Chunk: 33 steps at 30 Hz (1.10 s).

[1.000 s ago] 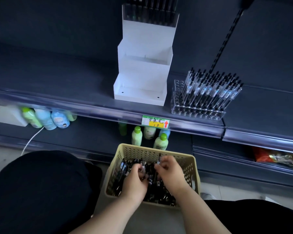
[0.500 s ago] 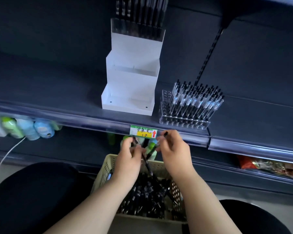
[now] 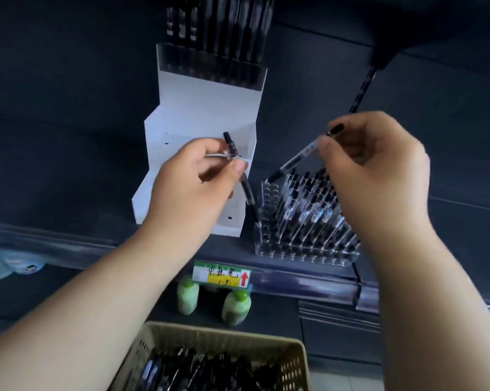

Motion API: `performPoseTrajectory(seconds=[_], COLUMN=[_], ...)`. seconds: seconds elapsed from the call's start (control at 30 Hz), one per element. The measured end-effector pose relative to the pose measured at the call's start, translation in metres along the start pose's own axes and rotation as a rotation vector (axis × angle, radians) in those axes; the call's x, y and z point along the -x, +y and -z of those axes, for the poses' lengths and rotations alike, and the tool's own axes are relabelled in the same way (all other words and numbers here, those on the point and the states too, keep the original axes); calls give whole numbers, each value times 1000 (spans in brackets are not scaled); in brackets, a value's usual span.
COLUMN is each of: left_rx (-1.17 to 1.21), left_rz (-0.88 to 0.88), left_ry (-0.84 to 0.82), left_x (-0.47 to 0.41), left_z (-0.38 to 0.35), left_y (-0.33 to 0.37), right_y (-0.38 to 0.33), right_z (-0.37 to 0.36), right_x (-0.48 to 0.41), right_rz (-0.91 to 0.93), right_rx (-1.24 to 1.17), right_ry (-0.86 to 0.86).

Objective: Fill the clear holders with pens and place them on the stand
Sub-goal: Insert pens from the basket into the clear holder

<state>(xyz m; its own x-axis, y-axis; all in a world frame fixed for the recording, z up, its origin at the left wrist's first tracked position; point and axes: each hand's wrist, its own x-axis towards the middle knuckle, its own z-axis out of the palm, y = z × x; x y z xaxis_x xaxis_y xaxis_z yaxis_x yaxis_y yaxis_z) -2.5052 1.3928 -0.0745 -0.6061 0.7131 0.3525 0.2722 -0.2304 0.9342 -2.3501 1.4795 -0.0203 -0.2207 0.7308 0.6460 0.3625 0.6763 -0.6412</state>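
A clear holder point(image 3: 303, 252) stands on the dark shelf, most of its holes filled with pens and its left column bare. My left hand point(image 3: 190, 187) pinches a black pen point(image 3: 245, 184) whose tip points down at the holder's front left corner. My right hand point(image 3: 379, 170) pinches a second pen point(image 3: 294, 159), slanted with its tip over the holder's back left. The white stepped stand point(image 3: 201, 119) rises behind my left hand; its top step carries a filled holder point(image 3: 212, 66), its lower steps are bare.
A beige basket point(image 3: 291, 354) of loose pens sits below, near the bottom edge. A price label point(image 3: 221, 276) hangs on the shelf rail. Green bottles point(image 3: 235, 309) stand on the lower shelf. A black upright point(image 3: 362, 88) runs up the back panel at the right.
Both hands have risen from the basket to shelf height, each carrying a pen. The pens now hover at the left side of the clear holder.
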Motion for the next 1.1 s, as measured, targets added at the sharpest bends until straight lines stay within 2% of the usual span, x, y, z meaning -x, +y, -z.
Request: performPoseTrajectory(seconds=[0.1, 0.3, 0.6, 0.8, 1.1], left_rx=[-38, -29, -16, 35, 94], left_rz=[-14, 68, 94, 111, 141], left_ry=[13, 49, 38, 66, 84], left_x=[-10, -7, -7, -11, -13], left_z=[-4, -2, 4, 9, 4], left_y=[-12, -39, -41, -41, -43], right_y=[14, 33, 36, 40, 44], right_z=[-14, -41, -55, -60, -60], right_x=[-14, -20, -17, -14, -10], right_rz=[-17, -10, -8, -7, 106], right_rx=[150, 333, 389, 422, 523], right_ry=[-48, -184, -236, -213, -218])
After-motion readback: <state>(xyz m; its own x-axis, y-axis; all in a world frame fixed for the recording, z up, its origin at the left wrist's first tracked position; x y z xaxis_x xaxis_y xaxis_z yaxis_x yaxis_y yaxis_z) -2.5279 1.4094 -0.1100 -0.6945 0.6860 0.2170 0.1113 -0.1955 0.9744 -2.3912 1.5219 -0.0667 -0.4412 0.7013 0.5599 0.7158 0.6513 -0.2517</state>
